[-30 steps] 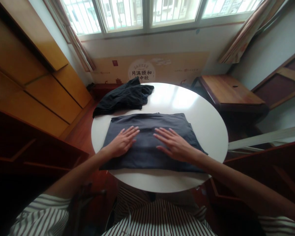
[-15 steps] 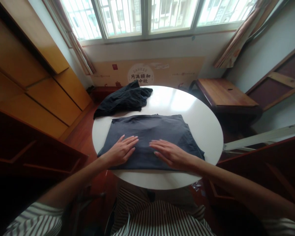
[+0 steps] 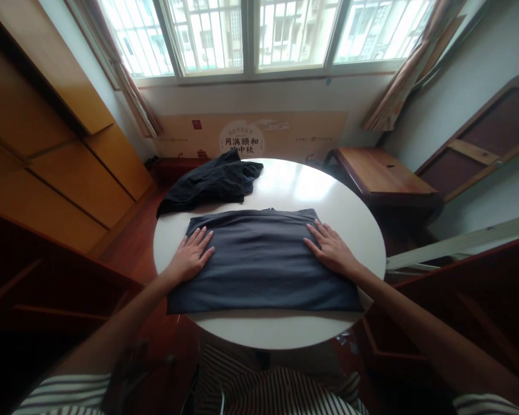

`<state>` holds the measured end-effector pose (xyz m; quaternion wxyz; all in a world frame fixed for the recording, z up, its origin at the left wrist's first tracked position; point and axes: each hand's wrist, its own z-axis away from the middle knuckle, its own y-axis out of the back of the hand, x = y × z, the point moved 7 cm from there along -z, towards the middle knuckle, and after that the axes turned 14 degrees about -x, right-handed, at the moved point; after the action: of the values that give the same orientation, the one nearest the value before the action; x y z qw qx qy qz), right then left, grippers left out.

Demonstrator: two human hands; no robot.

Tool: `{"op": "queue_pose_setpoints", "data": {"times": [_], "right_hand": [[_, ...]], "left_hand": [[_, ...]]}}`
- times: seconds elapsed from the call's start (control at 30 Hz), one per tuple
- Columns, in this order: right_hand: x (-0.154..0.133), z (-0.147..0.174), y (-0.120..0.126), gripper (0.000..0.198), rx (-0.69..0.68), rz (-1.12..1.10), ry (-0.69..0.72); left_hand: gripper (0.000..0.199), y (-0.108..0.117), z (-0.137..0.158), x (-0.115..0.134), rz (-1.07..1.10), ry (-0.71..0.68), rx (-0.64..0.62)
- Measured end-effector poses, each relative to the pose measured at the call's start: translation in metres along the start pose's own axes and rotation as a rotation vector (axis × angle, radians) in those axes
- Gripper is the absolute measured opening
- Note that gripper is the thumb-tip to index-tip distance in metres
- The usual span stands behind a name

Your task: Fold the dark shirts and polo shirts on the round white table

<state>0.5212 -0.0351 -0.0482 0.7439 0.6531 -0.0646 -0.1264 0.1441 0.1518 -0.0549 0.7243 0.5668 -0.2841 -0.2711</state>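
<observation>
A dark grey garment, folded into a wide rectangle, lies flat across the front of a round white table. Its exact kind I cannot tell. My left hand rests palm down on its left side, fingers spread. On the right side of the cloth my right hand also lies palm down with the fingers apart. Neither hand grips anything. Behind the folded piece, at the table's back left, a crumpled black garment hangs slightly over the rim.
To the right behind the table stands a low wooden side table. Yellow-brown cabinets line the left. A printed cardboard panel stands under the window. A pale beam is at the right of the table.
My hands have slid apart from the middle of the grey garment, the left to its left side and the right to its right side. The cloth's surface now shows crosswise ripples.
</observation>
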Motion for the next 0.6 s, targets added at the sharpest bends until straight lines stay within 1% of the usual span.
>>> {"op": "queue_pose_setpoints", "data": {"times": [0.07,0.13,0.2,0.27,0.3,0.37,0.43,0.47,0.53,0.6], "right_hand": [[0.007,0.002,-0.001,0.068,-0.011,-0.010,0.039],[0.007,0.003,0.001,0.068,-0.035,-0.015,0.055],[0.000,0.002,0.010,0.067,-0.028,-0.014,0.041],[-0.015,0.001,0.026,0.065,0.027,-0.013,0.044],[-0.027,0.000,0.035,0.064,0.054,-0.018,0.074],[-0.060,-0.003,0.047,0.062,0.060,-0.050,0.180],[-0.098,-0.009,0.053,0.061,0.011,-0.107,0.315],[-0.119,-0.012,0.055,0.060,-0.017,-0.137,0.390],[-0.160,-0.019,0.058,0.057,-0.055,-0.198,0.543],[-0.198,-0.029,0.060,0.050,-0.093,-0.261,0.670]], "left_hand": [[0.063,0.000,0.007,-0.018,0.035,0.025,0.015],[0.064,0.003,0.015,-0.030,0.074,0.047,0.045],[0.062,0.010,0.028,-0.032,0.113,0.063,0.096],[0.057,0.021,0.050,-0.029,0.158,0.107,0.163],[0.056,0.026,0.063,-0.026,0.185,0.162,0.190],[0.056,0.031,0.091,-0.023,0.234,0.336,0.191],[0.065,0.028,0.116,-0.019,0.259,0.509,0.093],[0.069,0.025,0.125,-0.017,0.264,0.564,0.026],[0.071,0.019,0.135,-0.012,0.286,0.613,-0.074],[0.067,0.016,0.139,-0.012,0.341,0.622,-0.088]]}}
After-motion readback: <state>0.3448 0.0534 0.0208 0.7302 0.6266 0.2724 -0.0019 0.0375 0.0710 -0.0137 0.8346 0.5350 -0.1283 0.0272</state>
